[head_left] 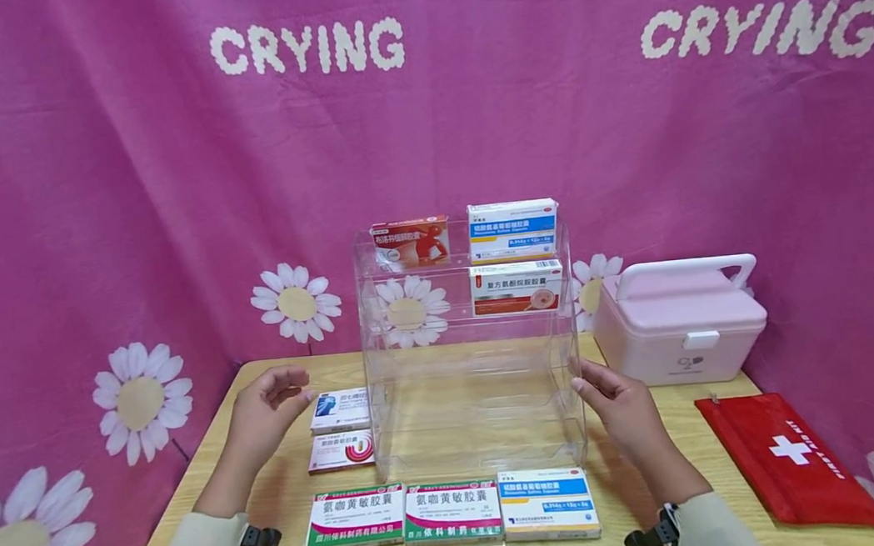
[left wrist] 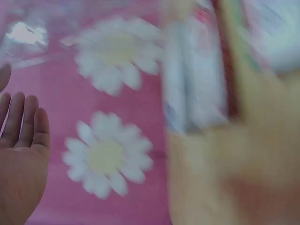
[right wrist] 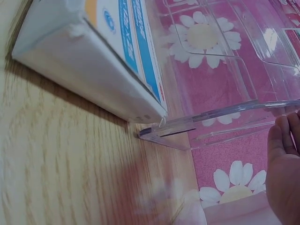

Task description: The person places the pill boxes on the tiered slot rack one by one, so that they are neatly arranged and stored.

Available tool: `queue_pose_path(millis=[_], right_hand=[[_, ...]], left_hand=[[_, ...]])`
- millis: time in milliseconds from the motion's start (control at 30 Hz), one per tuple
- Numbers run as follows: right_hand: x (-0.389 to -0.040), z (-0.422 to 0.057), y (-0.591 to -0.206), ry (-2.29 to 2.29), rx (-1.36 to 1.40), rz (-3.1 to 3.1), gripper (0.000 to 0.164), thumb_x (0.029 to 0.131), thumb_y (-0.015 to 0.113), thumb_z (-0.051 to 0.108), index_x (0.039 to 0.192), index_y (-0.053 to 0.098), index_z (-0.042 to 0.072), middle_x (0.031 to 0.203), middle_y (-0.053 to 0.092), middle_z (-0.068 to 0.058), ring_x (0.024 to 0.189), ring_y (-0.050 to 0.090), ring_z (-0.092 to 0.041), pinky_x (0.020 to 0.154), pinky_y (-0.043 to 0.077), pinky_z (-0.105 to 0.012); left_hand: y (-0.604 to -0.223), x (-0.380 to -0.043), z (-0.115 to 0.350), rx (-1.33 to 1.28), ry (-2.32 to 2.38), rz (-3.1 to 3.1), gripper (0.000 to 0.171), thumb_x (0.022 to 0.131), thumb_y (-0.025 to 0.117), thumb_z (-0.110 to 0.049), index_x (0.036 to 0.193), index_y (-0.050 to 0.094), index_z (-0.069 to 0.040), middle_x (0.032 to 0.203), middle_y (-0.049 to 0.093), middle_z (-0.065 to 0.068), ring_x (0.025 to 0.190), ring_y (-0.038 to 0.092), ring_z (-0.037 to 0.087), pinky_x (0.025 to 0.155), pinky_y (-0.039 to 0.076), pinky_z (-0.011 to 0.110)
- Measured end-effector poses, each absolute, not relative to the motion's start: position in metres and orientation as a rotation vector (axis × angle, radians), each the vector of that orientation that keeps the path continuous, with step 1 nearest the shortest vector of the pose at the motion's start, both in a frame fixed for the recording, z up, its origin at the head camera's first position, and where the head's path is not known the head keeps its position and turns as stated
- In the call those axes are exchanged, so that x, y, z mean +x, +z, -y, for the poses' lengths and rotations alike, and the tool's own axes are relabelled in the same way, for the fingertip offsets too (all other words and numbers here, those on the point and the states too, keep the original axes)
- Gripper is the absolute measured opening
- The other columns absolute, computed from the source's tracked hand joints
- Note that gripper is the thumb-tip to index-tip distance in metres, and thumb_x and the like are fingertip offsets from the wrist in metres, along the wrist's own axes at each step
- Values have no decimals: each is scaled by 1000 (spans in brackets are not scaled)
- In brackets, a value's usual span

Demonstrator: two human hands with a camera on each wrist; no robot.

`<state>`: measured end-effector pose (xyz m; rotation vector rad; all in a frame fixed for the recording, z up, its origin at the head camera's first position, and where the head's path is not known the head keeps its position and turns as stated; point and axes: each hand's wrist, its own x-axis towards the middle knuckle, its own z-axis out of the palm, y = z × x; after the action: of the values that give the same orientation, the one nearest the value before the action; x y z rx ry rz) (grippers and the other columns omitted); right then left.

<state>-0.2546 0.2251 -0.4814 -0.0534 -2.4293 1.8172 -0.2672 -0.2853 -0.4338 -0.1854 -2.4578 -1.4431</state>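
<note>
A clear tiered display stand (head_left: 482,395) stands mid-table. Its upper tiers hold a red medicine box (head_left: 411,244), a blue-and-white one (head_left: 513,231) and, below that, a white-and-brown one (head_left: 516,288). My right hand (head_left: 621,404) is at the stand's right side panel, its fingertips right at the plastic in the right wrist view. To the left of the stand, my left hand (head_left: 268,410) is raised with loosely bent fingers and nothing in it. Nearest to it are a white box with a blue picture (head_left: 343,410) and a white-and-red box (head_left: 341,452), partly behind the stand's left panel.
Two green-and-magenta boxes (head_left: 354,518) and another blue-and-white box (head_left: 547,504) lie in a row before the stand. At the right are a pink handled case (head_left: 681,325) and a red first aid pouch (head_left: 794,460). A pink curtain (head_left: 473,120) hangs behind the table.
</note>
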Motion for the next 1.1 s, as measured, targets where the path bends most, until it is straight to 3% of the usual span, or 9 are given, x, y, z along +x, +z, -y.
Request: queue_pose_path(millis=[100, 200, 267, 400, 667, 733, 867, 967, 1100], right_hand=[[-256, -227, -480, 1823, -51, 2434, 55, 109, 67, 40, 159, 58, 18, 162, 57, -3, 147, 56, -15, 100, 51, -7], [-256, -229, -479, 1823, -33, 2431, 56, 109, 67, 40, 159, 58, 17, 162, 57, -4, 138, 58, 0, 100, 51, -7], [-255, -230, -479, 1814, -21, 2428, 55, 110, 67, 39, 159, 58, 16, 162, 57, -5, 131, 58, 8, 99, 50, -6], [-254, -232, -479, 1800, -7, 2425, 54, 111, 66, 36, 160, 57, 15, 162, 57, -8, 125, 57, 14, 99, 50, -5], [-252, -228, -480, 1839, -23, 2407, 57, 110, 67, 39, 160, 56, 14, 162, 57, -9, 125, 59, 12, 101, 51, -7], [-251, -228, -480, 1844, -41, 2405, 56, 110, 67, 38, 160, 57, 15, 162, 58, -7, 129, 60, 7, 101, 51, -7], [-251, -227, -478, 1844, -63, 2417, 56, 110, 67, 38, 160, 56, 17, 163, 57, -6, 145, 58, -15, 104, 51, -10], [-251, -227, -478, 1838, -44, 2406, 56, 110, 67, 38, 160, 57, 15, 162, 58, -8, 140, 61, -9, 103, 52, -10], [-250, -227, -478, 1864, -3, 2351, 54, 110, 69, 33, 157, 59, 9, 160, 59, -13, 122, 61, 13, 99, 53, -8]], left_hand=[[-450, -272, 303, -160, -1357, 2607, 39, 101, 80, -18, 135, 68, -2, 132, 73, 18, 124, 69, 30, 108, 59, 29], [-462, -281, 309, -176, -1331, 2700, 42, 100, 80, -14, 138, 66, -1, 136, 71, 22, 130, 66, 42, 114, 56, 53], [-469, -290, 310, -204, -1288, 2764, 45, 99, 81, -13, 140, 65, -1, 138, 70, 23, 131, 65, 45, 115, 54, 58], [-477, -309, 304, -264, -1213, 2896, 55, 98, 83, -15, 147, 62, -3, 149, 63, 23, 138, 60, 49, 116, 53, 61], [-488, -331, 302, -140, -1256, 3071, 68, 98, 82, -10, 158, 51, -8, 171, 40, 25, 157, 37, 54, 126, 37, 69], [-491, -334, 303, -128, -1253, 3091, 73, 97, 83, -9, 161, 49, -8, 172, 37, 26, 159, 34, 54, 128, 34, 69], [-498, -340, 309, -82, -1312, 3115, 83, 96, 84, -11, 167, 42, -11, 176, 32, 25, 161, 29, 53, 129, 32, 67], [-503, -341, 313, -78, -1352, 3124, 85, 96, 84, -14, 169, 39, -11, 175, 33, 26, 160, 32, 53, 129, 33, 66], [-507, -341, 315, -88, -1343, 3135, 84, 97, 85, -16, 168, 40, -8, 170, 41, 26, 156, 40, 50, 128, 36, 64]])
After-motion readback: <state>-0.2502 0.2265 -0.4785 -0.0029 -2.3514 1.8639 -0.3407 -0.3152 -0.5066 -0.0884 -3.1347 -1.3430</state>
